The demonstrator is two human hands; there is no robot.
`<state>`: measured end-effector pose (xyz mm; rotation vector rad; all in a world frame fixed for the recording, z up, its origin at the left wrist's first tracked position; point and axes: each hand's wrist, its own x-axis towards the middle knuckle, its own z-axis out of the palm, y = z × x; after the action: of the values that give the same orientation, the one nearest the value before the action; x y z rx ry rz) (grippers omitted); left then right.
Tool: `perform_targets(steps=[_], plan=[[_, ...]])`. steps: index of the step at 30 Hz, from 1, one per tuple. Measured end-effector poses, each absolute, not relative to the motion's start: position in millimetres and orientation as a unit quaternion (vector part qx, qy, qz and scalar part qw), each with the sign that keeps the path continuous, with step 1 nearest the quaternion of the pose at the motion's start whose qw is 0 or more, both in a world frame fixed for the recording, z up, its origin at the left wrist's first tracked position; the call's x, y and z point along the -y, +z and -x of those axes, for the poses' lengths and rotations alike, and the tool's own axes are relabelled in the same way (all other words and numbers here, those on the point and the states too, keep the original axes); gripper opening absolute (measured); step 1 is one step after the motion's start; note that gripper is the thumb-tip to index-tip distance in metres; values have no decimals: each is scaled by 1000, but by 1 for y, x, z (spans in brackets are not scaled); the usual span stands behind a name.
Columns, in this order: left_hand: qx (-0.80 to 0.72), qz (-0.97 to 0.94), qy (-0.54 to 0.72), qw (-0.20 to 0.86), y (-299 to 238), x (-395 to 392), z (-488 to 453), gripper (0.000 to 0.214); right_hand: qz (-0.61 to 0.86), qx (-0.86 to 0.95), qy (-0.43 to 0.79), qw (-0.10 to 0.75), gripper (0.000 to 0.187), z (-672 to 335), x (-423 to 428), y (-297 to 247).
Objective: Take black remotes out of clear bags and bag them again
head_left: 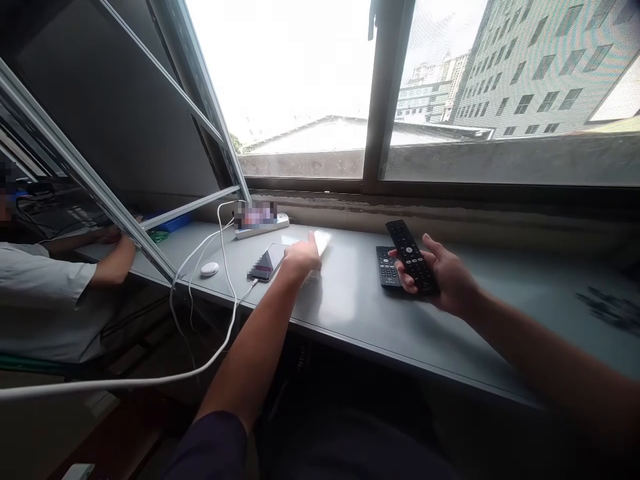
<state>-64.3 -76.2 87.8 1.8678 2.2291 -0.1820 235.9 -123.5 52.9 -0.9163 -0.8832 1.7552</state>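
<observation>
Well, far to the left of my fingers, a co-worker in a pale grey short-sleeved shirt (45, 300) has a hand (123, 250) behind a slanted aluminium window frame (85, 180). Closer to my left hand (301, 257), a long white charging cable (227, 267) loops off the grey desk (350, 313) and runs into a black smartphone (267, 262), just beside my fingertips, with a small white oval object (210, 269) beyond it. Ahead of those fingers sits a white power strip (260, 225). My left fingers are open and stretched flat, palm down, over a flat white item (321, 241). To their right lies a black remote control with grey buttons (386, 267), and my right hand (443, 275) is closed around a longer black remote control (411, 257). A careless sweep of my left arm could snag that cable and drag the smartphone off the edge, while a loose right grip could drop the longer remote.
</observation>
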Motion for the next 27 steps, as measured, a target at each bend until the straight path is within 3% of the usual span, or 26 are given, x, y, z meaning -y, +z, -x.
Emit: perform_targets(steps=[7,15,17,20,23,27], plan=[[-749,-644,-82,128,93,85,61,129,363,370,713,472,57,-238,121,50],[-761,-633,-65,126,93,72,60,116,345,377,724,462,53,-241,117,43],[-761,-641,-14,100,92,71,54,101,344,378,723,465,51,-241,114,40],[-715,-679,160,44,90,68,37,69,358,376,715,467,51,-237,111,40],[-616,-728,284,98,83,56,13,55,367,368,720,459,50,-230,109,44],[-563,-746,329,133,65,34,-22,35,326,353,744,464,41,-221,108,56]])
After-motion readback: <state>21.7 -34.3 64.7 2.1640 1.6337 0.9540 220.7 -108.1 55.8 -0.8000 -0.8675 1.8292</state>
